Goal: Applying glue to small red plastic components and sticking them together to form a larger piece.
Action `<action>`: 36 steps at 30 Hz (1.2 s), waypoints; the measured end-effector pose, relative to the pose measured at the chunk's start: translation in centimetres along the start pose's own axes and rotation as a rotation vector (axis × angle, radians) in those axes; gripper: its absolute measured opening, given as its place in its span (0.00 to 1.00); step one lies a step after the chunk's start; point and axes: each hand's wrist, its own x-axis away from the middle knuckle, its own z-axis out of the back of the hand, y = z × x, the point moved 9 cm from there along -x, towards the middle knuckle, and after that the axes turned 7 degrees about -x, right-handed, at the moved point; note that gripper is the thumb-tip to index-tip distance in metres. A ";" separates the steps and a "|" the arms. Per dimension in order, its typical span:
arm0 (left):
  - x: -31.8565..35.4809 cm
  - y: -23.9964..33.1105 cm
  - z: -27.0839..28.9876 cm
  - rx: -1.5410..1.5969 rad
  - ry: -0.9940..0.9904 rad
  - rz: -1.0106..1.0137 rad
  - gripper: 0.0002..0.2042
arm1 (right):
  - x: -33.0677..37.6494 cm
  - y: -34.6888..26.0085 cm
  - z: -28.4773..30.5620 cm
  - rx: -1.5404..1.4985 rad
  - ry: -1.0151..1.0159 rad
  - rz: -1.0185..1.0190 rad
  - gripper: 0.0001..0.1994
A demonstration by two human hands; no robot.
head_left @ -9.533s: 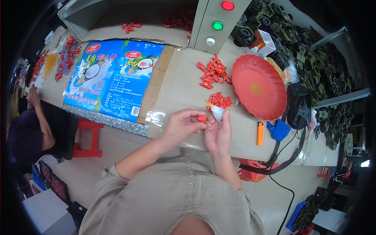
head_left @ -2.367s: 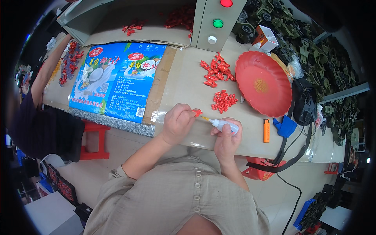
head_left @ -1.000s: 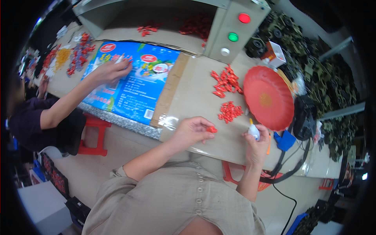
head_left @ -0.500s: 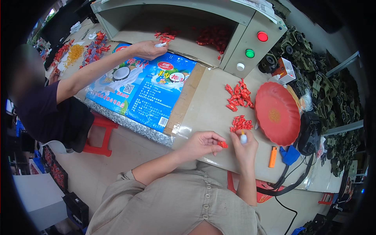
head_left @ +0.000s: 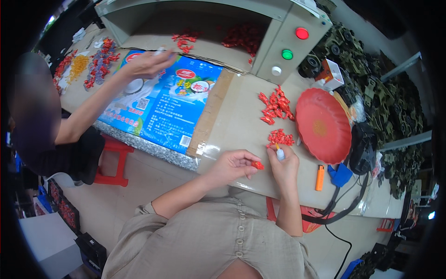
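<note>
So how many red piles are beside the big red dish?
2: the bigger pieces left of the dish, and the smaller pieces just beyond the right hand, which may hide some.

Left hand (head_left: 232, 168) pinches red piece (head_left: 258, 165); right hand (head_left: 285, 168) holds bottle (head_left: 280, 154).

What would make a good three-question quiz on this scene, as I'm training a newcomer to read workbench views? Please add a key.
1. Multiple choice: what does the wearer's left hand hold? (a) a pair of scissors; (b) a small red piece; (c) a paper cup.
2. True or false: the orange lighter lies on the table, outside the red scalloped dish.
3. Fill in the colour: the wearer's right hand holds a small white bottle with a ____ tip.

Key: 1. b; 2. true; 3. yellow.
</note>
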 end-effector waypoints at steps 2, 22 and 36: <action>-0.1 0.0 0.5 0.004 0.065 0.009 0.11 | 0.2 0.9 1.2 -0.141 0.008 -0.029 0.07; 0.1 0.1 0.6 -0.087 0.046 0.020 0.12 | 4.0 2.3 -0.9 -1.105 -0.140 -0.278 0.06; 0.0 0.8 -0.2 -0.154 0.004 -0.061 0.11 | 4.1 1.1 -0.5 -1.039 -0.229 -0.225 0.06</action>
